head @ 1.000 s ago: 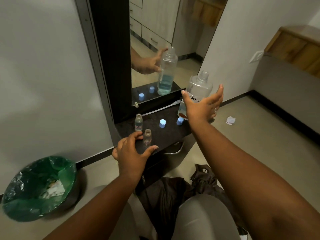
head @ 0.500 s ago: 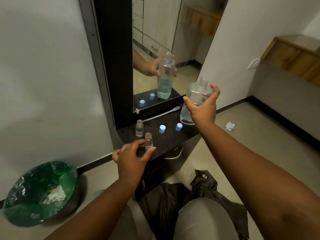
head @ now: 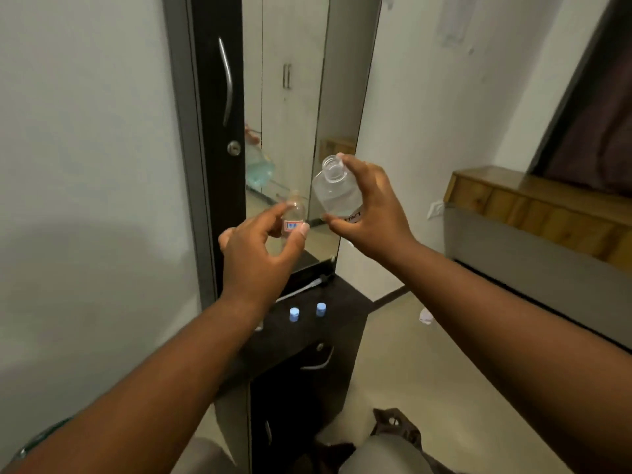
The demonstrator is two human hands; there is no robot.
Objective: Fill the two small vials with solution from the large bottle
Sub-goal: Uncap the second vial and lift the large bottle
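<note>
My right hand (head: 371, 206) grips the large clear bottle (head: 337, 191), uncapped and tilted with its open mouth leaning left. A little liquid shows inside it. My left hand (head: 263, 248) pinches a small clear vial (head: 294, 217) with a red and blue label between thumb and fingers, held up just left of and below the bottle's mouth. Both are raised in front of the mirror. Two blue caps (head: 294, 314) (head: 320, 308) stand on the dark shelf (head: 345, 302) below. The second vial is hidden behind my left forearm.
A tall mirror (head: 287, 114) in a dark cabinet frame with a curved handle (head: 227, 80) stands straight ahead. A drawer with a metal handle (head: 318, 362) sits under the shelf. A wooden-topped unit (head: 533, 196) runs along the right wall. A dark bag (head: 393, 427) lies on the floor.
Both hands rose from the shelf. The left hand lifted one small vial; the right hand lifted the large bottle and tilted its mouth toward the vial. The camera view tipped upward.
</note>
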